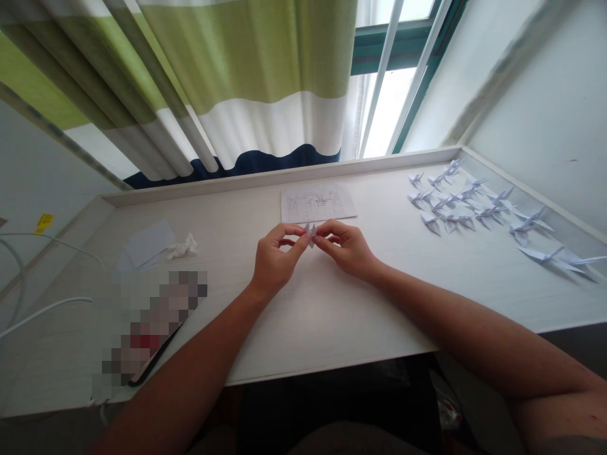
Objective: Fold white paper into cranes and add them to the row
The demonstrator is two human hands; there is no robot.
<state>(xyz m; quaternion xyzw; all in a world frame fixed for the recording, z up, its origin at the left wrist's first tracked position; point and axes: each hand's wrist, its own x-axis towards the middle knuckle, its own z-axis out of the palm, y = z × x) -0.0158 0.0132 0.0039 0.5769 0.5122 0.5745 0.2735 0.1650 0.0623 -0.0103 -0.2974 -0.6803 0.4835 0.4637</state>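
Between my two hands, above the middle of the white desk (308, 328), is a small folded white paper piece (312, 236) with pointed tips sticking up and down. My left hand (281, 253) pinches its left side between thumb and fingers. From the other side my right hand (345, 246) pinches it too, the fingertips nearly meeting. The fingers cover much of the folds. Just beyond my hands lies a flat printed sheet (317, 203) with a table and writing on it. Several folded paper cranes (458, 202) stand in loose rows on the right of the desk.
At the left lie loose white paper sheets (148, 245), a crumpled tissue (183, 246) and a blurred-out, dark-edged object (161, 322). White cables (47, 308) cross the left edge. A raised rim (284, 175) runs along the back, below a striped curtain (265, 57).
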